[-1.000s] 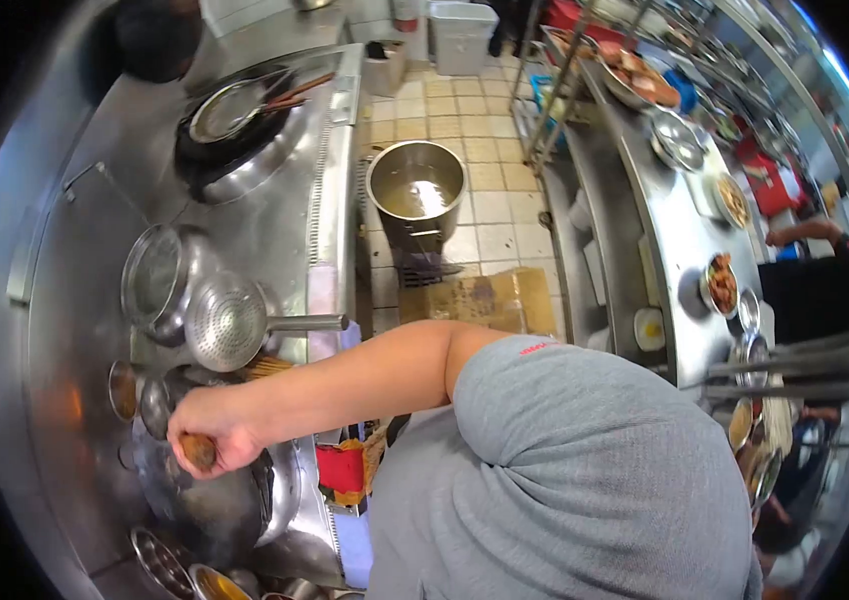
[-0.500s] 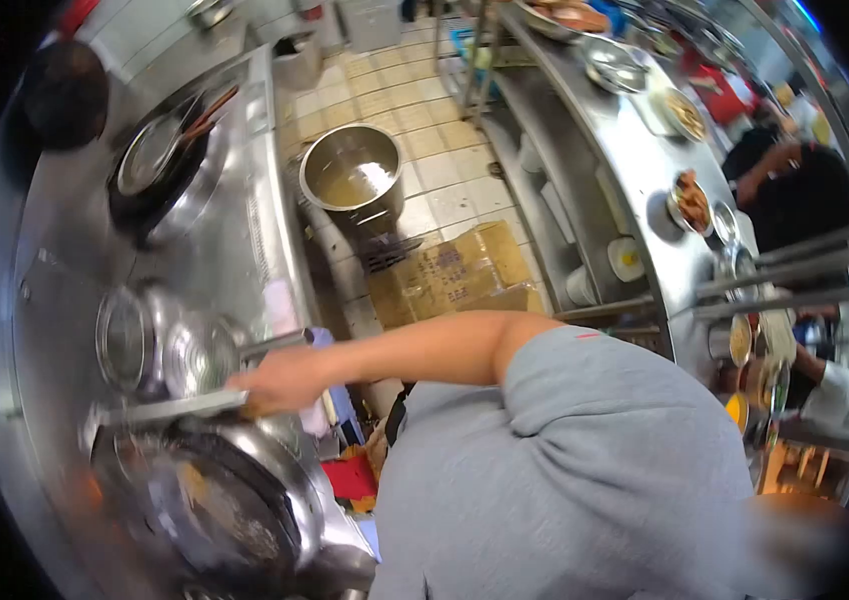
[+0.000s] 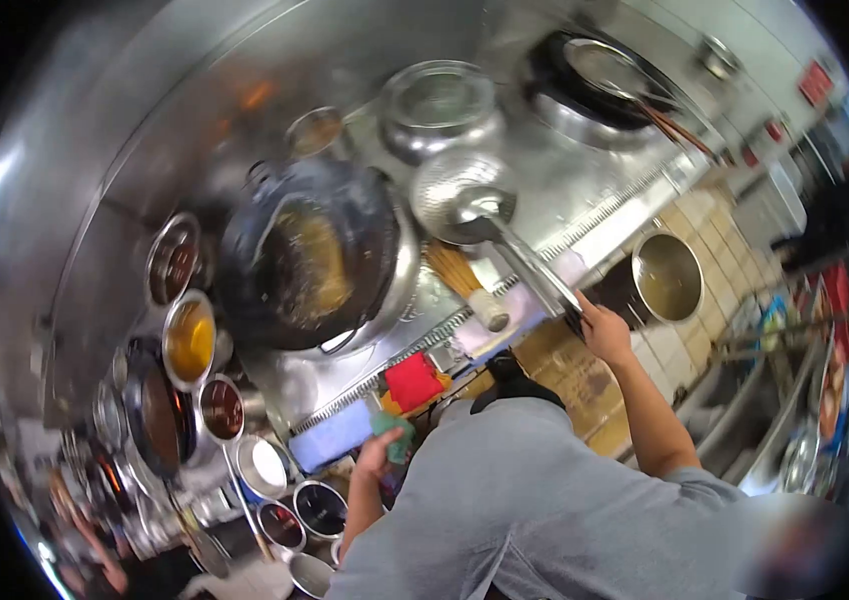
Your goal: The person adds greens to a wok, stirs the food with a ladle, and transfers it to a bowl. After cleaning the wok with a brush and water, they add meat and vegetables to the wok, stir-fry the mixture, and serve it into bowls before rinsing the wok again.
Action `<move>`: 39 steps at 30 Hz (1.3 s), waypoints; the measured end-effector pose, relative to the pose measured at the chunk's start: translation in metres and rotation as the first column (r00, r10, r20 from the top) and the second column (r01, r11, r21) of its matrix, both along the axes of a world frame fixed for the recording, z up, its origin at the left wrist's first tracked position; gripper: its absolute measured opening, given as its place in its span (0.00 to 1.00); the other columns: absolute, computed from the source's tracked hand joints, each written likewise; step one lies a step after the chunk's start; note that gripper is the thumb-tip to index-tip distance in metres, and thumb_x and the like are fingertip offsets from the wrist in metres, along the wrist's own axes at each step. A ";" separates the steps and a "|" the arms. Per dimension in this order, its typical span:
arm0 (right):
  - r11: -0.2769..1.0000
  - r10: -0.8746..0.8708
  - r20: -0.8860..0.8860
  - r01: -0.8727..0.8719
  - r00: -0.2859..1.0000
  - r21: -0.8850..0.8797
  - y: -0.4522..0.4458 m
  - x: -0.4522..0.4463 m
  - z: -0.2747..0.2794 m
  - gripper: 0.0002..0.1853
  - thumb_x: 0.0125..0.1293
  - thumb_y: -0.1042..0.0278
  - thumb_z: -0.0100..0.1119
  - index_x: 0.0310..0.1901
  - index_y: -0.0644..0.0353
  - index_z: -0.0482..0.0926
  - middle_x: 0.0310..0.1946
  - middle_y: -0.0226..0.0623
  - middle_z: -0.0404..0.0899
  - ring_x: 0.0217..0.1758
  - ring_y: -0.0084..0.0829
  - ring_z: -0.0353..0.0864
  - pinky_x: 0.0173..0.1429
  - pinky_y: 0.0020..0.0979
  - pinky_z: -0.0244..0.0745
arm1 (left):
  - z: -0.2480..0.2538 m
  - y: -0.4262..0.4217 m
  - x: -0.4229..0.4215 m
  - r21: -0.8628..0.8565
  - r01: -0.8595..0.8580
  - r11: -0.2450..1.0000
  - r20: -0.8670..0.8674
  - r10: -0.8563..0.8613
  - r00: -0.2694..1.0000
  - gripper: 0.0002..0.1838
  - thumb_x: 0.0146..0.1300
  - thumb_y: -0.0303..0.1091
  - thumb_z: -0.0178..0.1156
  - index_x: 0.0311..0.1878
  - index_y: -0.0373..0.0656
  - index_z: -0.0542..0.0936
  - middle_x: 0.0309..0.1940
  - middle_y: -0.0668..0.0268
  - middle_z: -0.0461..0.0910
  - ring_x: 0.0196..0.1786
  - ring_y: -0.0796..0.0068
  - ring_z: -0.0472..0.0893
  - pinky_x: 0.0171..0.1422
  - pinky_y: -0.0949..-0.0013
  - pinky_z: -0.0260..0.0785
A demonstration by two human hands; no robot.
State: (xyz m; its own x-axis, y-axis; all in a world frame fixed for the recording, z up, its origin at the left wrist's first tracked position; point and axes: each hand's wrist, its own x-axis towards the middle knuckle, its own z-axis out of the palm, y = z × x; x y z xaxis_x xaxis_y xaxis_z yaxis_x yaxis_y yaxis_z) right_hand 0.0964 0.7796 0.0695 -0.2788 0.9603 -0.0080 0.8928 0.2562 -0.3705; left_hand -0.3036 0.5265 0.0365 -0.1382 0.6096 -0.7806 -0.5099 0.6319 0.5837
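My right hand (image 3: 605, 332) is closed round the handle of a steel ladle (image 3: 525, 255). The ladle's bowl rests in or over a perforated steel strainer (image 3: 445, 195), whose handle seems to lie alongside. Low in front of my body, my left hand (image 3: 377, 455) grips a green cloth (image 3: 395, 438). A dark wok (image 3: 245, 270) sits on the range to the left of the strainer, with bubbling brownish oil or liquid (image 3: 320, 265) in it. A bamboo brush (image 3: 460, 275) lies by the range's front edge, under the ladle's handle.
A lidded-looking steel pot (image 3: 440, 105) and another wok (image 3: 600, 80) stand farther back. Sauce containers (image 3: 190, 345) line the left. On the floor are a large steel pot (image 3: 667, 278) and cardboard (image 3: 595, 395). Another person's arm (image 3: 90, 530) shows at lower left.
The view has swung toward the range and sauce containers. My right hand has moved from beside the wok to the ladle's handle end. My left hand with the green cloth has come into view.
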 end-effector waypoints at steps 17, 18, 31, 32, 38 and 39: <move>0.899 0.200 -0.201 -0.261 0.959 -0.351 0.053 -0.156 0.025 0.36 0.56 0.60 0.58 0.66 0.57 0.58 0.56 0.56 0.70 0.57 0.50 0.72 0.60 0.40 0.66 | 0.040 0.147 -0.074 0.090 -0.705 0.703 0.365 0.635 0.680 0.10 0.55 0.31 0.59 0.38 0.48 0.69 0.33 0.63 0.70 0.33 0.67 0.73 0.38 0.56 0.74; 0.902 0.367 -0.334 -0.420 0.868 -0.099 0.055 -0.136 0.021 0.33 0.56 0.68 0.57 0.65 0.59 0.59 0.52 0.55 0.73 0.57 0.48 0.73 0.61 0.37 0.66 | 0.030 0.150 -0.076 0.087 -0.730 0.677 0.370 0.659 0.655 0.10 0.55 0.31 0.59 0.38 0.48 0.69 0.33 0.63 0.70 0.33 0.67 0.73 0.38 0.56 0.74; 0.771 0.594 -0.318 -0.636 0.739 -0.037 0.098 -0.497 0.061 0.20 0.53 0.59 0.61 0.48 0.57 0.78 0.41 0.46 0.80 0.44 0.46 0.80 0.49 0.38 0.74 | 0.040 0.159 -0.057 0.142 -0.760 0.634 0.176 0.740 0.650 0.09 0.54 0.32 0.56 0.38 0.42 0.72 0.28 0.65 0.73 0.29 0.71 0.75 0.30 0.62 0.71; 0.895 0.435 -0.319 -0.444 0.842 0.047 0.083 -0.516 0.067 0.19 0.54 0.60 0.60 0.48 0.56 0.78 0.39 0.47 0.81 0.43 0.48 0.80 0.48 0.39 0.74 | 0.040 0.160 -0.056 0.138 -0.779 0.611 0.137 0.767 0.626 0.10 0.53 0.33 0.57 0.37 0.39 0.73 0.27 0.64 0.75 0.26 0.71 0.76 0.24 0.65 0.69; 0.685 0.648 -0.445 -0.728 0.618 -0.013 0.019 -0.450 0.047 0.26 0.52 0.61 0.64 0.54 0.57 0.75 0.38 0.49 0.81 0.40 0.45 0.82 0.45 0.37 0.76 | 0.031 0.156 -0.070 0.190 -0.714 0.674 0.054 0.719 0.693 0.12 0.54 0.33 0.57 0.41 0.41 0.72 0.31 0.64 0.75 0.31 0.67 0.77 0.31 0.57 0.69; 0.668 0.548 -0.462 -0.697 0.698 -0.261 0.030 -0.451 0.073 0.26 0.52 0.61 0.63 0.54 0.57 0.75 0.35 0.46 0.81 0.32 0.41 0.82 0.37 0.35 0.76 | 0.028 0.157 -0.068 0.186 -0.718 0.671 0.028 0.727 0.686 0.12 0.54 0.33 0.57 0.41 0.41 0.72 0.30 0.63 0.75 0.30 0.67 0.77 0.29 0.59 0.69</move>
State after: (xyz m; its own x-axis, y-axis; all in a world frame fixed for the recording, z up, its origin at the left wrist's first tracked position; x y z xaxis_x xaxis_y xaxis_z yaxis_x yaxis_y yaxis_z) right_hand -0.3551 0.8099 0.1424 -0.8653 0.4844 -0.1288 0.3830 0.4733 -0.7933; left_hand -0.3719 0.6833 0.0643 -0.6232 0.4237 -0.6574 -0.7359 -0.0332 0.6763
